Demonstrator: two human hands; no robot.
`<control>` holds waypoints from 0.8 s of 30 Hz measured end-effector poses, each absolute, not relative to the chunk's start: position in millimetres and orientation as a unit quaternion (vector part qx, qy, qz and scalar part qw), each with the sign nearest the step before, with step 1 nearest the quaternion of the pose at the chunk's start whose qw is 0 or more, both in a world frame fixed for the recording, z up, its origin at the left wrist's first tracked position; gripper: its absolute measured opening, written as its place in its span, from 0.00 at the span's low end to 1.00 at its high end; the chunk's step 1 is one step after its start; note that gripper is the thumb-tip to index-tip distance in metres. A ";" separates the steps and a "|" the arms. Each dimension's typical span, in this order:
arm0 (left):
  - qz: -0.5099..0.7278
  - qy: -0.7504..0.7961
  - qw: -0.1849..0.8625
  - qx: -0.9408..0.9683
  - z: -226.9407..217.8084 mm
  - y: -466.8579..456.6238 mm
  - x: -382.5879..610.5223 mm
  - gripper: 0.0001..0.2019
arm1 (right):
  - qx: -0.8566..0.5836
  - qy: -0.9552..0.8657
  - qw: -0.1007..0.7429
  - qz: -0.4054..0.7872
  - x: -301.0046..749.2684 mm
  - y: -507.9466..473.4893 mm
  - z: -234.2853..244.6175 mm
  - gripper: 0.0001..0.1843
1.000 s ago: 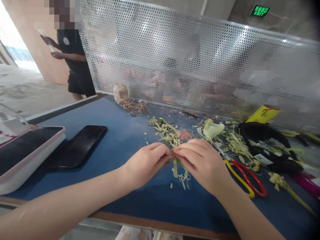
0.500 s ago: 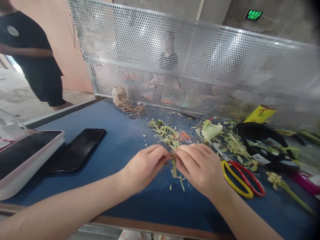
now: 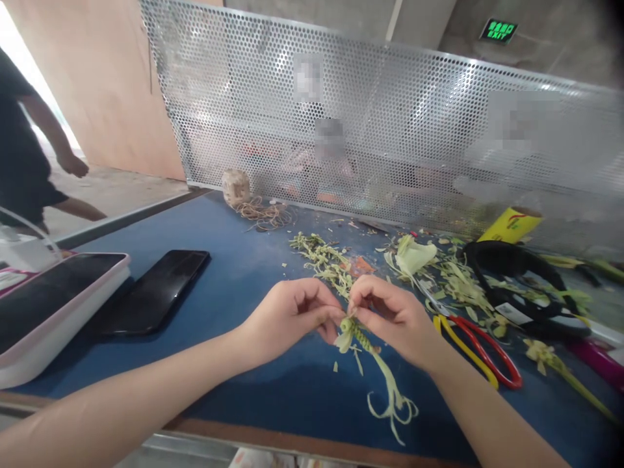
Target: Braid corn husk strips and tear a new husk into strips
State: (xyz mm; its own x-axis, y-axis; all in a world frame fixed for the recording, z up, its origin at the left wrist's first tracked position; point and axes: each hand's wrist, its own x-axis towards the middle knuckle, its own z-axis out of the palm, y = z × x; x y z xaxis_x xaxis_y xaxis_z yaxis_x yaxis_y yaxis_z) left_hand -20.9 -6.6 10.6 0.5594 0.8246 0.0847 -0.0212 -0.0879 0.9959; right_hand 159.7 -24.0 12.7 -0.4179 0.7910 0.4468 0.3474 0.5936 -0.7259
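Note:
My left hand (image 3: 287,318) and my right hand (image 3: 402,322) meet at the middle of the table, both closed in a pinch. Between their fingertips is a pale green plant stem (image 3: 361,337); its lower part is coiled and its end splits into curled strips that trail toward me. Just beyond the fingers lies a rope-like length of knotted green plant pieces (image 3: 316,252); whether it joins the stem is hidden by my hands. Scissors (image 3: 480,348) with one yellow and one red handle lie beside my right wrist. Behind them sits a pale leafy piece (image 3: 414,255).
On the left are a black phone (image 3: 158,292) and a pink-white case (image 3: 63,309). A string ball (image 3: 236,186) stands at the back. Plant scraps (image 3: 461,283), a black headband (image 3: 517,260) and a yellow roll (image 3: 511,224) lie right. A perforated metal screen (image 3: 390,123) borders the far edge.
My fingertips have shifted and the coiled stem with curled strips now shows below them, trailing toward me. The person at left has moved farther left; another person appears behind the screen.

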 end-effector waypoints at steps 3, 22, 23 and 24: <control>0.331 0.281 0.659 0.614 12.0 -8.5 -20.1 0.07 | -0.332 -0.774 0.366 0.395 163.3 -24.5 15.2 0.05; 0.280 0.293 0.702 0.585 16.0 -3.1 -19.0 0.09 | -0.322 -0.816 0.391 0.278 172.0 -21.2 19.6 0.04; 0.275 0.290 0.706 0.584 15.4 -2.9 -19.1 0.10 | -0.321 -0.807 0.379 0.321 172.1 -20.8 19.2 0.03; 0.269 0.285 0.711 0.584 14.6 -2.7 -19.4 0.10 | -0.313 -0.796 0.366 0.367 172.1 -20.5 18.5 0.03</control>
